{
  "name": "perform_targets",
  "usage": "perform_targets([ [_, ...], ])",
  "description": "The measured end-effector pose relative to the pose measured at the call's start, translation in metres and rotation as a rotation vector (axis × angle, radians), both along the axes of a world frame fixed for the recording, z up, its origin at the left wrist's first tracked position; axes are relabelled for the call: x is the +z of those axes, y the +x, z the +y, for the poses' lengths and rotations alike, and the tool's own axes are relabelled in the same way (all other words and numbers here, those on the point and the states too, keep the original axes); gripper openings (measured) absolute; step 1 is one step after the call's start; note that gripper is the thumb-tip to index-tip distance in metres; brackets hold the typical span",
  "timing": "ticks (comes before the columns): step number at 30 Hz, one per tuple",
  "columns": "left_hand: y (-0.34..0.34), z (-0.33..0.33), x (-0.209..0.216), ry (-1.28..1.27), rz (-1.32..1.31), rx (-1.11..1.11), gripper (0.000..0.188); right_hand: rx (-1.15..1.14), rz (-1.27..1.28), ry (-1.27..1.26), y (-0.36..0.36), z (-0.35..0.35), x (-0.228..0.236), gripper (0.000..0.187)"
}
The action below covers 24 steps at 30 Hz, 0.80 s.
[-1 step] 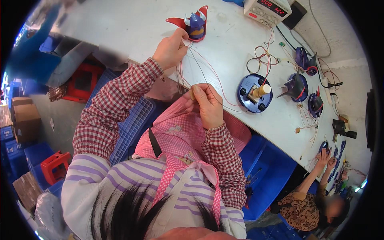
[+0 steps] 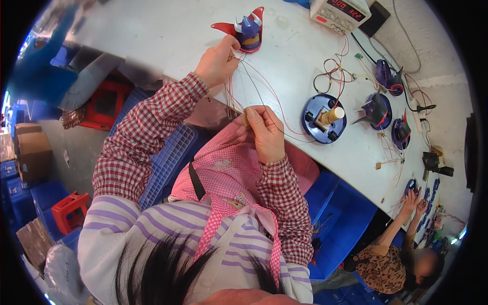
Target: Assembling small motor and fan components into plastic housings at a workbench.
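Note:
My left hand [image 2: 218, 63] is closed in a pinch on thin wires, just below a purple horned toy figure [image 2: 249, 31] with red wing-like sides. The wires [image 2: 268, 81], red and dark, run from there across the table. Near the table's front edge, above my lap, my right hand [image 2: 264, 134] pinches a small tan piece [image 2: 245, 120] between thumb and fingers. A dark wire passes over this hand. To its right lies a round blue base [image 2: 324, 133] carrying a yellowish cylinder [image 2: 333, 115], with wires leading to it.
A power supply [image 2: 340, 14] with a red display stands at the back. Several purple toy parts [image 2: 377, 113] with wires lie to the right. A blue bin [image 2: 338, 218] sits below the table edge, and a blue crate [image 2: 165, 155] at my left. A co-worker [image 2: 389, 256] works at far right.

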<state>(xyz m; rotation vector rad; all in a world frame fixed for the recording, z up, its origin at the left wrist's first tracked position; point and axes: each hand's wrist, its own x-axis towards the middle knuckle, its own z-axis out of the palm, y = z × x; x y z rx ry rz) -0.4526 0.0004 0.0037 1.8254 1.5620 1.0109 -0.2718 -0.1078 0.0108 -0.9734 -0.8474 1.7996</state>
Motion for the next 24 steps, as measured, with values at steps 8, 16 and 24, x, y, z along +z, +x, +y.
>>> perform_targets([
  [8,0.007,0.014,-0.009,-0.030,-0.058,0.064,0.025,-0.025,-0.037,0.066,0.008,0.011,0.002,0.016],
  [16,0.012,0.011,0.015,-0.183,-0.142,0.030,0.021,-0.007,-0.102,0.093,0.016,0.016,0.005,0.015],
  [24,0.011,0.012,0.011,0.045,0.182,-0.069,0.015,-0.025,-0.105,0.138,0.018,0.015,0.004,0.016],
])
